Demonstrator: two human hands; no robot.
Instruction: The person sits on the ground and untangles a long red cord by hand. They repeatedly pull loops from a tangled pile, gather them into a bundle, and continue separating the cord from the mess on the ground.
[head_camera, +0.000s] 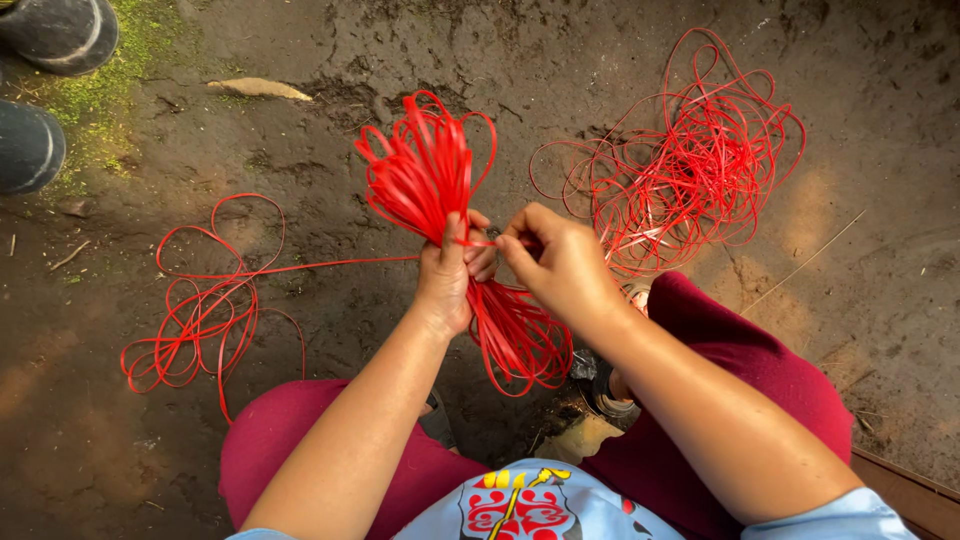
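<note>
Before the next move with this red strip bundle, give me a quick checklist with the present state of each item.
1. Left hand grips the looped bundle of red strips at its middle: ok.
2. Right hand fingers pinch at the bundle's waist: ok.
3. Feeding strand runs from the bundle to the loose coil on the left: ok.
4. Feeding strand free of knots: cannot tell.
5. Tangled pile on the right lies apart from the hands: ok.
6. Lower loops clear of the sandal: cannot tell.
</note>
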